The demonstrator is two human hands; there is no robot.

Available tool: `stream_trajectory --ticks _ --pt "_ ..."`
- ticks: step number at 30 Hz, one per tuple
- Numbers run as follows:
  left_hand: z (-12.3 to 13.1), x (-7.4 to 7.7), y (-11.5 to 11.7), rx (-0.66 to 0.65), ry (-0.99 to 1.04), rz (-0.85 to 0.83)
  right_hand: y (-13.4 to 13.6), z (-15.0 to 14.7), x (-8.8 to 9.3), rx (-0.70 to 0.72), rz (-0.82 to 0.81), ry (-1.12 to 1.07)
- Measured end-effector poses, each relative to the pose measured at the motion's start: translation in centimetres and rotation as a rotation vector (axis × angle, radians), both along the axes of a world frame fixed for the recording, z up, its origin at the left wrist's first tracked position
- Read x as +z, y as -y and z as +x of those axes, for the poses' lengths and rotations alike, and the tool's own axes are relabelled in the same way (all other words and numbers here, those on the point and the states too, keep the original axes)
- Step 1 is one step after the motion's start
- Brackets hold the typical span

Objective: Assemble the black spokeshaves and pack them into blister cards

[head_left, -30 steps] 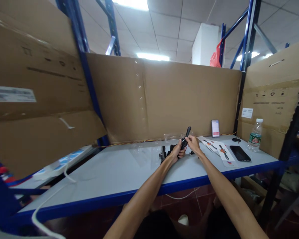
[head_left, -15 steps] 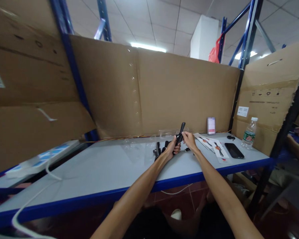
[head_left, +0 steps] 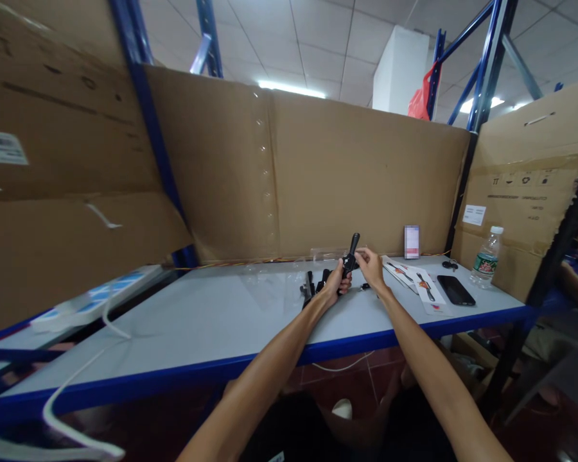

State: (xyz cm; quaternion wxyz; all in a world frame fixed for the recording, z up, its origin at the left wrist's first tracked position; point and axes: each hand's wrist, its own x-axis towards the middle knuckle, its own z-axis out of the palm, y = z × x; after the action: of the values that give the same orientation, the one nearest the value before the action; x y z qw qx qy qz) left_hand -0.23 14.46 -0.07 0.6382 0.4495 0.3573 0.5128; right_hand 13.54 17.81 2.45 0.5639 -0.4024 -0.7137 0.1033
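My left hand [head_left: 336, 281] is wrapped round a black spokeshave [head_left: 350, 258], held tilted with one handle pointing up and away. At its middle body, the fingertips of my right hand [head_left: 370, 266] are pinched together. What they grip there, if anything, is too small to make out. Beside my left hand, more black spokeshaves [head_left: 309, 285] lie on the table, partly hidden by the hand. A small dark piece [head_left: 365, 287] rests on the tabletop below my right hand.
Printed cards [head_left: 428, 290], a black phone [head_left: 456, 290], a water bottle [head_left: 486, 256] and keys [head_left: 449, 264] are at right. A lit phone [head_left: 411, 242] leans against the cardboard wall [head_left: 366, 173]. Clear plastic [head_left: 330, 254] lies behind my hands. A white cable [head_left: 84, 372] hangs at left.
The view has shifted slightly, so things appear a little to the right. My right fingers have drawn slightly away from the spokeshave's body; my left hand keeps its hold.
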Motion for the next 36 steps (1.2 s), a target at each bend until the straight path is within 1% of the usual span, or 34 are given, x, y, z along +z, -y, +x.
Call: stream_trajectory --ticks 3,5,8,13,24,36 --pt "0.0 -0.1 0.0 -0.009 -0.027 0.007 -0.5 -0.2 -0.3 0.009 -0.116 -0.051" --pt "0.0 -0.1 0.1 -0.006 -0.055 0.016 -0.9 -0.4 -0.5 0.043 -0.134 -0.047" --pt "0.2 -0.2 0.3 0.003 -0.085 0.018 -1.2 -0.5 -0.7 0.098 -0.143 -0.023" --pt "0.2 -0.2 0.3 0.008 -0.089 0.016 -1.6 -0.6 -0.8 0.132 -0.154 -0.032" --pt "-0.3 -0.1 0.0 -0.046 -0.079 -0.026 -1.0 -0.8 -0.7 0.119 -0.107 -0.033" --pt "0.0 0.1 0.5 -0.04 -0.043 -0.032 -1.0 -0.9 -0.6 0.109 -0.128 -0.042"
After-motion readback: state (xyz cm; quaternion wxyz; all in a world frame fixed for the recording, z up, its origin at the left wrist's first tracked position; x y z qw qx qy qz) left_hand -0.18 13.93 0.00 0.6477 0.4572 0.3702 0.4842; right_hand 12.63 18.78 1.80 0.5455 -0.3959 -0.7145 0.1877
